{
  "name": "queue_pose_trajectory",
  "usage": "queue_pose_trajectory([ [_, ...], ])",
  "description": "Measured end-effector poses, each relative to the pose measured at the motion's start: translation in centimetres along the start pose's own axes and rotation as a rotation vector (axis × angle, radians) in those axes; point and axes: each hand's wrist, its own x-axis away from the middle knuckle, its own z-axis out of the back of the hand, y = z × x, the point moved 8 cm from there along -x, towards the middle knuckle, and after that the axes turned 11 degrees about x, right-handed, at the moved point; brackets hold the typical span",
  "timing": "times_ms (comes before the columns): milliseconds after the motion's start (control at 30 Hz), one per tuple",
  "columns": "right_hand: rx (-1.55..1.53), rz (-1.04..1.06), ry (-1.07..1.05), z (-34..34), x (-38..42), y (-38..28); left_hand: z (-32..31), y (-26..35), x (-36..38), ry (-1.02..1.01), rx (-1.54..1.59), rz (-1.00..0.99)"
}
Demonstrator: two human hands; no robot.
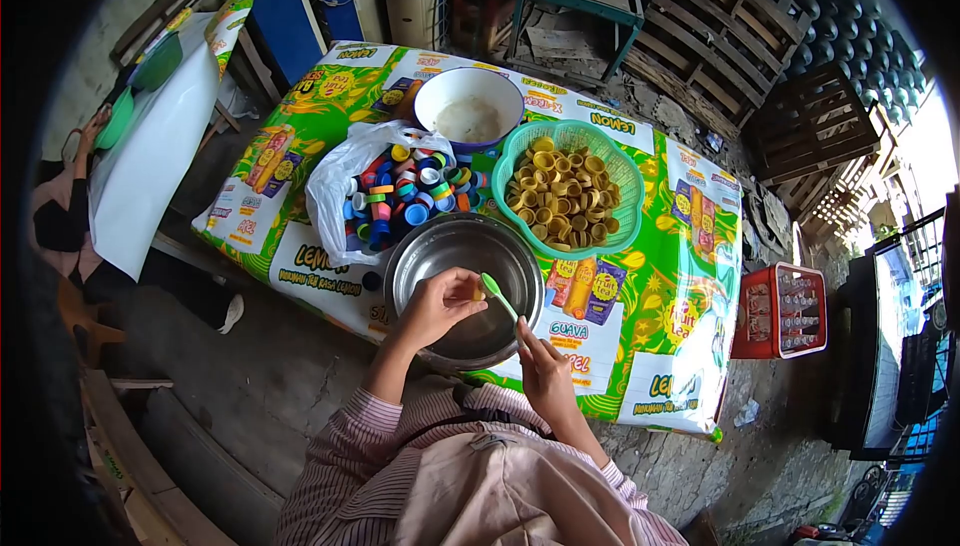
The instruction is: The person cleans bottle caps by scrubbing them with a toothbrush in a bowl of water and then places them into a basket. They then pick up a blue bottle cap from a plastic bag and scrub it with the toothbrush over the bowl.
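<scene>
My left hand point(440, 304) is over a steel basin point(440, 248), its fingertips closed round a small yellow bottle cap point(479, 295). In my right hand point(549, 374) is a green toothbrush point(503, 301), gripped by the handle. The brush head is right at the cap. Beyond the basin, a green plastic basket point(625, 161) holds many yellow caps point(555, 196). To its left, a white plastic bag point(328, 201) lies open, full of coloured bottle caps point(417, 213). Behind the bag stands a white enamel bowl point(432, 94) with cloudy water in it.
A printed cover point(320, 281) lies over the table. At the far left, another person point(75, 196) has a hand on a green bowl point(117, 118) by a second table point(150, 166). A red crate point(757, 314) stands right of my table, wooden pallets point(705, 26) beyond it.
</scene>
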Motion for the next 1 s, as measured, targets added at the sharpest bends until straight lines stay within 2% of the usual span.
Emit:
queue_pose_trajectory([
  [33,-0.074,-0.021,0.063,-0.2,0.0,0.7,-0.1,-0.3,0.0,-0.004,0.0,0.0],
  [100,-0.031,-0.028,0.084,0.5,0.0,0.9,-0.6,-0.7,0.1,-0.049,0.216,0.022],
  [133,0.007,-0.034,0.105,0.9,0.0,0.8,-0.6,-0.6,0.2,-0.049,0.215,0.021],
  [200,0.019,-0.021,0.08,1.1,0.2,-0.1,-0.7,-1.2,0.7,0.004,0.474,0.149],
  [300,0.121,-0.057,0.008,0.8,0.4,-0.2,-0.6,-1.2,0.6,-0.032,0.404,0.106],
  [400,0.168,0.013,-0.009,1.1,0.4,-1.3,-0.3,-1.4,0.8,-0.013,0.426,0.121],
  [533,0.152,-0.039,0.01,1.3,0.1,-0.7,-0.2,-1.7,0.8,-0.016,0.41,0.12],
  [600,0.159,-0.05,-0.004,1.5,0.2,-0.8,-0.3,-1.9,1.0,0.008,0.497,0.129],
  [667,0.127,0.028,-0.071,0.6,0.5,-1.0,-0.2,-1.9,0.9,0.0,0.446,0.112],
  [733,0.123,0.008,-0.064,0.6,0.3,-0.7,0.2,-3.1,0.6,0.017,0.317,0.109],
  [767,0.141,-0.001,-0.037,1.0,0.1,-0.8,0.3,-4.1,0.4,0.099,0.279,0.123],
  [867,0.163,0.005,-0.016,0.7,0.3,-1.1,0.8,-7.3,-0.2,0.052,0.357,0.195],
  [900,0.17,0.021,-0.034,0.0,0.4,-1.0,0.4,-6.1,-0.3,0.131,0.331,0.161],
  [1000,0.189,0.031,-0.051,-0.1,0.2,-0.7,0.0,-6.1,-0.7,0.054,0.373,0.165],
])
